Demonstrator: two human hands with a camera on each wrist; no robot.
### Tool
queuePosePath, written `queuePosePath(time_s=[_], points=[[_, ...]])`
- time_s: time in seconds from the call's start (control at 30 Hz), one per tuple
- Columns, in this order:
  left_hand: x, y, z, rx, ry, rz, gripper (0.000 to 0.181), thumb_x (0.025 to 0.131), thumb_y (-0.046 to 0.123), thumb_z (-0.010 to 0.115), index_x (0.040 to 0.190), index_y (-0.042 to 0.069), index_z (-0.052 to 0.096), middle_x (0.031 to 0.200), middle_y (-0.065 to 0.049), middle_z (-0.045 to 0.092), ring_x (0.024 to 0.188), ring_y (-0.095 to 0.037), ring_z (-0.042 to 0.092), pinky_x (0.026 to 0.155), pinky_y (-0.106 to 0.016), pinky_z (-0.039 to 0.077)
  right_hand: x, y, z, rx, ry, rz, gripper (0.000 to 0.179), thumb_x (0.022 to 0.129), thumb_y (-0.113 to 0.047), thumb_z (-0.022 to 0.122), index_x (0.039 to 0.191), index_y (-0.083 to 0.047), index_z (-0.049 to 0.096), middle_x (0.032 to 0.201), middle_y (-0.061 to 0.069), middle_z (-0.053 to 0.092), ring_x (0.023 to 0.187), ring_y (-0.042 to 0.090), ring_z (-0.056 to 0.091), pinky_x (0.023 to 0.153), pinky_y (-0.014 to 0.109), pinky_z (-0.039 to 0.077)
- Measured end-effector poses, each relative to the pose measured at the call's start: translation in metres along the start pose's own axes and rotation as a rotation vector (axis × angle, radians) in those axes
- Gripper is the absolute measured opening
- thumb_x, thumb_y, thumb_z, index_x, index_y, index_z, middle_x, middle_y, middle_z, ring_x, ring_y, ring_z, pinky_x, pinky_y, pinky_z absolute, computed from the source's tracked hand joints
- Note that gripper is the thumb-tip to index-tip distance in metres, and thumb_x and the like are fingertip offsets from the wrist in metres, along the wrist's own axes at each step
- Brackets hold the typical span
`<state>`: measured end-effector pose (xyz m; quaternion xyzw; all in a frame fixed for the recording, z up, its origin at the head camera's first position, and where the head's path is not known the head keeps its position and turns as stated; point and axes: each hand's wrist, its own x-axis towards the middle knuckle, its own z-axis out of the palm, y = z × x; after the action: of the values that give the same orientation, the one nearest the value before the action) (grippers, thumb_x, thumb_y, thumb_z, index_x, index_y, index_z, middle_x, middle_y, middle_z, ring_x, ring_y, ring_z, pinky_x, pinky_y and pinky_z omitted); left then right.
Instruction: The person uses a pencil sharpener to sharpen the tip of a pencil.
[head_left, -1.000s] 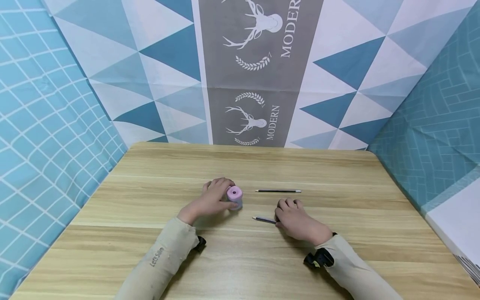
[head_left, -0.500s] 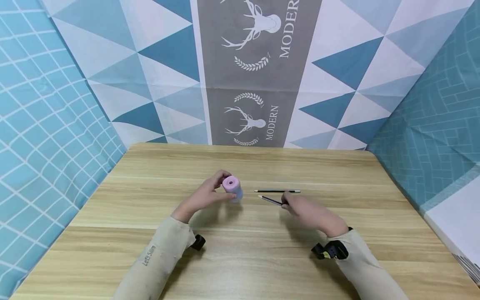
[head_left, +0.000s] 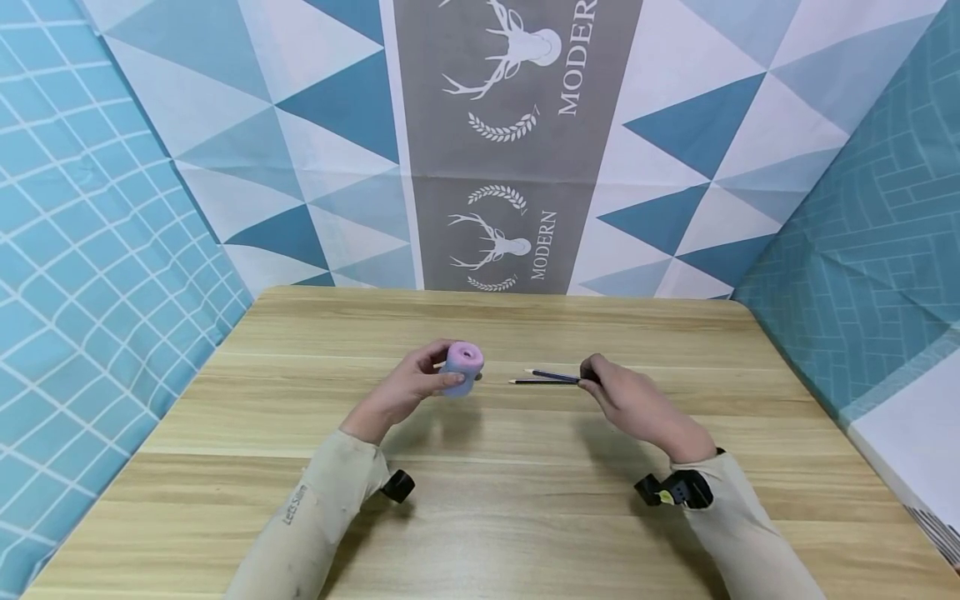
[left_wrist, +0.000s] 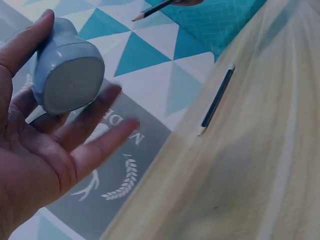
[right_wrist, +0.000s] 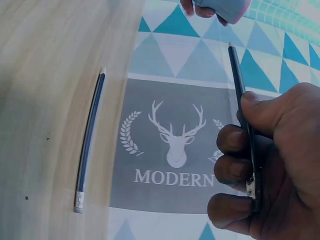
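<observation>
My left hand (head_left: 405, 387) holds a small pencil sharpener (head_left: 464, 360) above the table, with a pink top that has a hole and a blue-grey body. In the left wrist view its flat base (left_wrist: 75, 85) faces the camera, and the thumb presses its side while the lower fingers spread away. A dark pencil (right_wrist: 237, 72) is gripped in my right hand (head_left: 641, 406), its sharpened tip directed toward the sharpener and apart from it. Beneath, a second dark pencil (right_wrist: 90, 135) with a white end lies on the table, partly hidden by the held one in the head view.
The wooden table (head_left: 480, 517) carries the lying pencil. Behind it hangs a patterned cloth (head_left: 495, 150) with deer heads and triangles. Blue tiled cloth (head_left: 90, 250) borders the left side, and a white surface (head_left: 915, 433) stands at the right edge.
The sharpener has been lifted off the table by my left hand and tilted. My right hand has picked up the nearer pencil and carried it up and away from me.
</observation>
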<state>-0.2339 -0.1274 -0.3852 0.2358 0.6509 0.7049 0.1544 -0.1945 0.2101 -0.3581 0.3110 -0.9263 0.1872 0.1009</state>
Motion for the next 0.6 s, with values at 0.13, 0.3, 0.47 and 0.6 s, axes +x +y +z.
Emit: queuePosePath(time_s=[0.13, 0.3, 0.47, 0.6], points=[[0.001, -0.007, 0.003, -0.112, -0.027, -0.028, 0.086, 0.081, 0.030, 0.082, 0.141, -0.014, 0.039, 0.120, -0.009, 0.060, 0.101, -0.020, 0.067, 0.088, -0.035, 0.057, 0.001, 0.002, 0.004, 0.052, -0.026, 0.022, 0.006, 0.102, -0.011, 0.055, 0.101, -0.008, 0.050, 0.076, -0.006, 0.046, 0.060, 0.006, 0.040, 0.053, 0.025, 0.038], [0.003, -0.016, 0.009, -0.165, 0.004, -0.068, 0.074, 0.086, 0.024, 0.079, 0.141, -0.012, 0.044, 0.110, -0.003, 0.065, 0.093, -0.018, 0.065, 0.080, -0.032, 0.059, 0.003, 0.002, 0.012, 0.135, -0.034, 0.022, 0.006, 0.103, -0.012, 0.053, 0.101, -0.008, 0.050, 0.076, -0.006, 0.046, 0.061, 0.006, 0.040, 0.052, 0.025, 0.039], [0.007, -0.029, 0.011, -0.212, 0.001, -0.098, 0.041, 0.091, 0.021, 0.073, 0.130, 0.012, 0.066, 0.108, -0.004, 0.064, 0.088, -0.017, 0.063, 0.068, -0.024, 0.054, 0.006, -0.002, 0.023, 0.160, 0.006, 0.006, 0.005, 0.103, -0.011, 0.054, 0.101, -0.008, 0.050, 0.076, -0.007, 0.045, 0.062, 0.006, 0.040, 0.053, 0.025, 0.039], [0.008, -0.037, 0.016, -0.230, -0.007, -0.121, 0.026, 0.097, 0.019, 0.064, 0.120, 0.026, 0.071, 0.111, -0.005, 0.061, 0.087, -0.016, 0.059, 0.069, -0.023, 0.052, 0.008, -0.004, 0.030, 0.147, 0.022, -0.027, 0.006, 0.100, -0.008, 0.057, 0.101, -0.009, 0.052, 0.076, -0.008, 0.046, 0.063, 0.006, 0.042, 0.054, 0.024, 0.039]])
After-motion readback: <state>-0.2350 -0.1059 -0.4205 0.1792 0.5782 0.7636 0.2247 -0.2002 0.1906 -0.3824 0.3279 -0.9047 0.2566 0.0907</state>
